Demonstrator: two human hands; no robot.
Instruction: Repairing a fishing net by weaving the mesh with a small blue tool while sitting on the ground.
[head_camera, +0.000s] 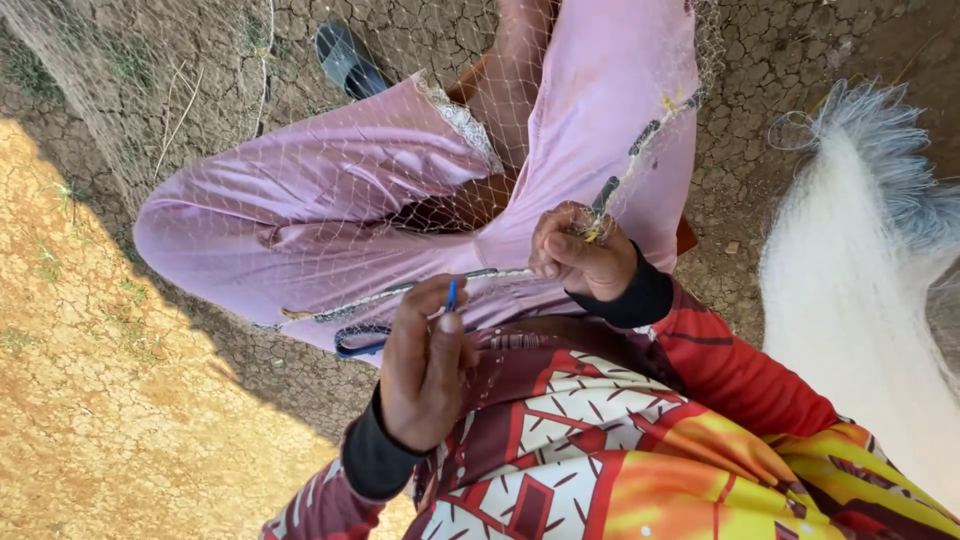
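Left hand (425, 365): fingers pinched on a small blue netting needle (452, 294), over the lap. Fishing net (330, 190): fine pale mesh draped across pink trousers (300, 215). Right hand (578, 250): closed around the net's weighted edge cord (630, 165). White bundled netting (850, 290): heaped on cracked ground (120, 400), far right.

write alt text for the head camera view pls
Seen from above, a seated person works a fine net draped over their lap: the left hand pinches a small blue tool, the right hand grips the net's corded edge. Cracked dry ground lies below.
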